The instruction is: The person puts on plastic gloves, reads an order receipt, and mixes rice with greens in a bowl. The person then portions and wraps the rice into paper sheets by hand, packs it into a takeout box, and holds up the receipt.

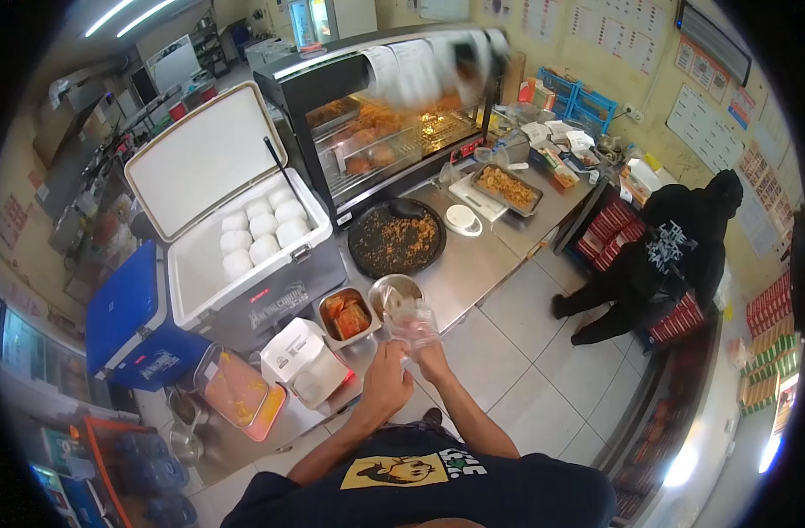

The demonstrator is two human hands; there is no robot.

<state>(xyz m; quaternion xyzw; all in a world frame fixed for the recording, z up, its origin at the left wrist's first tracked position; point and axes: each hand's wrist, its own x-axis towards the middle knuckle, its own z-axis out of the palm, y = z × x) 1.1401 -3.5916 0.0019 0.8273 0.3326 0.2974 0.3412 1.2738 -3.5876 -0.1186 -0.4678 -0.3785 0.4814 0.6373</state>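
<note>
My left hand [387, 380] is closed at the lower edge of a clear plastic piece [413, 324], thumb up. On its other side, my right hand [432, 361] grips the same plastic; whether it is a bag, a glove or a cup I cannot make out. Just behind the plastic is a round metal bowl [394, 292], its contents partly covered. To its left a square metal pan [346, 318] holds reddish-orange food. A white takeaway box [290, 348] stands open nearer me, with a clear cup [307, 388] at its front.
A black pan [367, 231] with crumbs, a white scale [462, 220] and a tray of fried pieces [508, 188] sit along the steel counter. An open cooler [288, 286] holds white wrapped bundles. Behind stands a heated display case [288, 84]. A person [675, 246] in black bends at the right.
</note>
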